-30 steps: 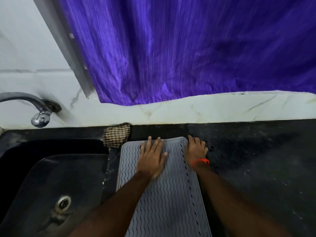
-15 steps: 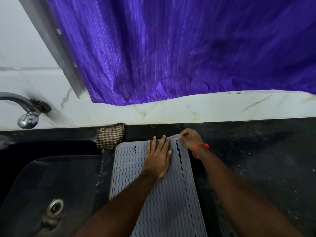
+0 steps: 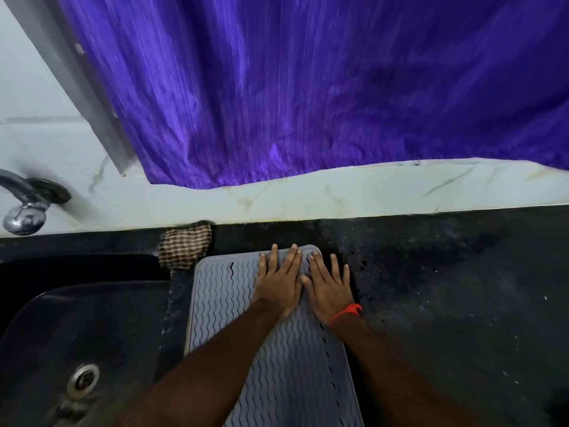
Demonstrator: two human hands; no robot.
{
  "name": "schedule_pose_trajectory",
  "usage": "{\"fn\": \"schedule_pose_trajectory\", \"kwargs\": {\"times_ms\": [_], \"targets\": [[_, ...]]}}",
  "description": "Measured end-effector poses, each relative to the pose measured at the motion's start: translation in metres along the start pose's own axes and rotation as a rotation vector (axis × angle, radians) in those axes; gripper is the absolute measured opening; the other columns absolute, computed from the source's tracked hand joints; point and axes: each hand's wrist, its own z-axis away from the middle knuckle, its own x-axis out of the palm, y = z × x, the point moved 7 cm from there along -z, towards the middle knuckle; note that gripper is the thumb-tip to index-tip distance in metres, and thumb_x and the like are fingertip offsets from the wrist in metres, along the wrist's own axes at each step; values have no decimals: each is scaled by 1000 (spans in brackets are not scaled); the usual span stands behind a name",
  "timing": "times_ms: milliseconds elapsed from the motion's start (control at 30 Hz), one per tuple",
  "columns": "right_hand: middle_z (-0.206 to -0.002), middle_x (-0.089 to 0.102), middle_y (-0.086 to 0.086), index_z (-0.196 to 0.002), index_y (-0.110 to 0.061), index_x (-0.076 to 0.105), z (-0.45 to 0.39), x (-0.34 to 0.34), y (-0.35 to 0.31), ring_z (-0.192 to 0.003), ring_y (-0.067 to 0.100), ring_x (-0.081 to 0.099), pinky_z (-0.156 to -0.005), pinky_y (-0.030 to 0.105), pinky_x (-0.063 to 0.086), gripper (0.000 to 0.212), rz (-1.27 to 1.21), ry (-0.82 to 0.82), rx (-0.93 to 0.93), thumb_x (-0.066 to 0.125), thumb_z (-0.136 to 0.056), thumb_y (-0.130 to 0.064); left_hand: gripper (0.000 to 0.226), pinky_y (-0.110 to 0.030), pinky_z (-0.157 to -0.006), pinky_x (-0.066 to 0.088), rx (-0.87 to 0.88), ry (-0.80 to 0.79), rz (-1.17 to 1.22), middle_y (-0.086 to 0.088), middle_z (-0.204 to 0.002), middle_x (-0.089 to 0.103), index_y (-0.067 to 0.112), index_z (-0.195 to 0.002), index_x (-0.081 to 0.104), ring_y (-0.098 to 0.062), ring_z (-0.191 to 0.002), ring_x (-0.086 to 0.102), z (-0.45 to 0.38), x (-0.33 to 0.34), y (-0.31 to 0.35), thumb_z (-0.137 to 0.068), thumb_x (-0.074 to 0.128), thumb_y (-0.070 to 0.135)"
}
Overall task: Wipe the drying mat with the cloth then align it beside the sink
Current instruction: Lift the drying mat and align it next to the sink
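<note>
Grey drying mat (image 3: pixel 277 359) under both flat hands (image 3: pixel 303 285)

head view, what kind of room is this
Most likely a home kitchen: a dark sink with a metal tap set in a black stone counter, a grey ridged drying mat beside it, and a checked cloth at the tiled wall.

Black stone counter (image 3: pixel 446 288), grey drying mat (image 3: pixel 221 303) flat, checked cloth (image 3: pixel 184 248) bunched behind
</note>
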Motion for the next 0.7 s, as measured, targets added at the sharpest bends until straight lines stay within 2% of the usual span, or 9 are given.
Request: {"fn": "schedule_pose_trajectory", "kwargs": {"times_ms": [33,100,167,267,367,433,500,600,700], "targets": [[-163,5,-5,-154,-22,11,-1,-1,1,-150,27,-2,-118,49,-7,57,-29,19,8,24,-103,-43,68,-50,-119,-16,-1,-1,10,6,-169,-13,23,-162,-6,-35,-153,-19,-2,-1,0,-103,12,52],[-157,27,5,-150,-18,28,-6,-9,7,-145,31,19,-118,47,11,51,-99,105,62,36,-102,-33,63,-51,-122,-13,-4,0,47,7,-170,-5,24,-162,1,-33,-155,-12,-9,-6,0,-106,12,49],[-144,41,10,-143,-19,40,-13,-19,19,-131,35,33,-107,48,27,46,-167,180,229,42,-99,-35,57,-49,-124,-8,-19,48,121,4,-169,15,25,-162,10,-31,-154,4,-17,-17,-2,-108,18,42],[-129,53,9,-125,-25,56,-30,-20,35,-123,36,38,-102,49,30,37,-328,61,426,47,-96,-45,54,-50,-124,6,-115,119,291,-5,-149,45,26,-157,32,-34,-141,29,-34,-36,-8,-107,34,46],[-104,66,8,-98,-19,64,-44,-27,41,-108,32,55,-90,35,40,20,-577,39,425,61,-90,-37,32,-45,-109,32,-125,125,420,0,-113,66,31,-117,72,-30,-118,52,-55,-53,-11,-99,55,51],[-90,68,7,-90,-14,64,-46,-36,40,-92,26,63,-75,28,43,17,-744,70,392,67,-88,-30,21,-42,-99,39,-78,168,558,6,-93,71,26,-94,80,-26,-105,60,-63,-66,-12,-95,66,42],[-90,68,12,-91,-8,65,-43,-36,39,-87,25,63,-76,34,49,21,-869,26,389,68,-88,-28,21,-44,-100,39,-45,211,648,5,-91,70,19,-90,79,-25,-102,61,-65,-70,-15,-97,66,33],[-93,69,22,-91,-1,67,-24,-25,37,-81,26,63,-80,47,54,22,-840,-115,397,63,-90,-22,29,-39,-102,36,-157,82,607,-2,-110,67,23,-103,76,-29,-114,52,-66,-52,-19,-103,53,42],[-81,72,11,-84,-12,69,11,-26,45,-73,25,70,-68,43,61,16,-712,-149,467,61,-87,-25,34,-34,-95,28,-204,51,424,1,-120,54,30,-111,72,-27,-115,37,-68,-39,-13,-103,46,51]]}}
